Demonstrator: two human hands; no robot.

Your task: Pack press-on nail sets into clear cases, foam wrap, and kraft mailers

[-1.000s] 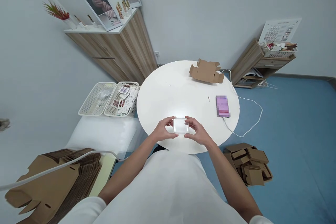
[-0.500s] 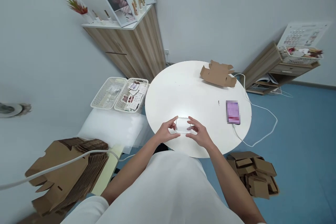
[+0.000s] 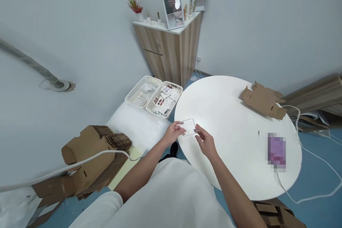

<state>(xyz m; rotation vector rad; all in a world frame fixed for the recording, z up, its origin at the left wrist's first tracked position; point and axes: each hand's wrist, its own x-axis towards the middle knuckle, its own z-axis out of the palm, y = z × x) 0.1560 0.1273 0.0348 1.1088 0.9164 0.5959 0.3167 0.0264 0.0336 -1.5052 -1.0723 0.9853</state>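
Observation:
A small clear plastic case (image 3: 189, 127), rectangular with rounded corners, is held up over the left edge of the round white table (image 3: 227, 142). My left hand (image 3: 171, 133) is closed on its left side, fingertips over the near face. At the right edge, my right hand (image 3: 207, 143) pinches it between thumb and fingers. What the case contains, if anything, cannot be made out.
An unfolded cardboard box (image 3: 263, 99) and a blurred purple-screened device (image 3: 277, 150) with a white cable lie on the table. Left stand two white baskets, one with printed cards (image 3: 163, 101), the other with clear packets (image 3: 144, 92). Flattened cardboard (image 3: 93, 160) is stacked lower left.
My view has turned left, so the table and baskets sit further right. The clear case, still in both hands, is now slightly tilted and nearer the table's left edge.

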